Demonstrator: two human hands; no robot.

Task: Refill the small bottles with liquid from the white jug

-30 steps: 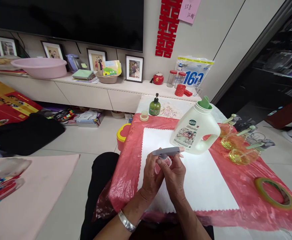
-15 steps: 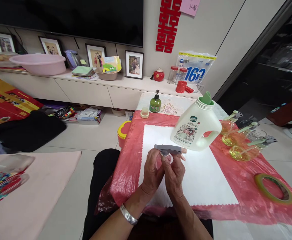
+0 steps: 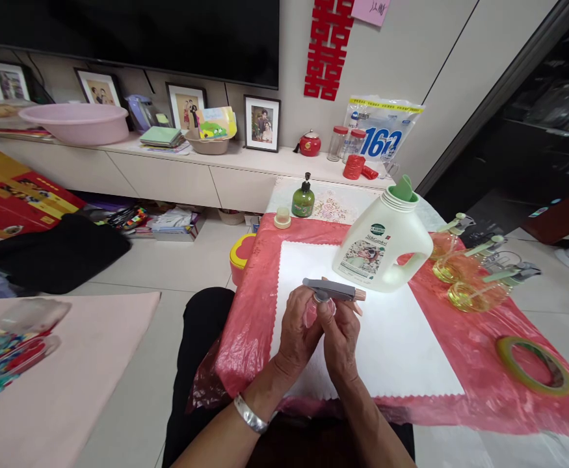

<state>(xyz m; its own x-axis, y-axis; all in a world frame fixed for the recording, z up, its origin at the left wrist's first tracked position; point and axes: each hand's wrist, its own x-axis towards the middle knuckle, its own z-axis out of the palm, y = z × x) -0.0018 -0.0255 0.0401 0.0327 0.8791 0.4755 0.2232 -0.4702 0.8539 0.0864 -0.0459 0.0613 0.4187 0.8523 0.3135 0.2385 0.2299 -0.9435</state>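
Both my hands hold a small clear spray bottle (image 3: 312, 312) with a grey trigger head (image 3: 331, 289) over a white sheet (image 3: 391, 351). My left hand (image 3: 296, 338) wraps the bottle's body; a silver bangle (image 3: 249, 416) sits on that wrist. My right hand (image 3: 341, 338) grips just under the trigger head. A large white detergent jug (image 3: 382, 244) with a green funnel (image 3: 402, 188) in its mouth stands just beyond my hands.
The table carries a red plastic cover (image 3: 484, 364). Several filled yellow spray bottles (image 3: 469, 273) lie at the right. A green tape roll (image 3: 532, 367) lies at the far right, a green pump bottle (image 3: 302, 198) and a small cap (image 3: 281, 218) at the back.
My hands and the small spray bottle have stayed almost in place; only the camera has shifted slightly.
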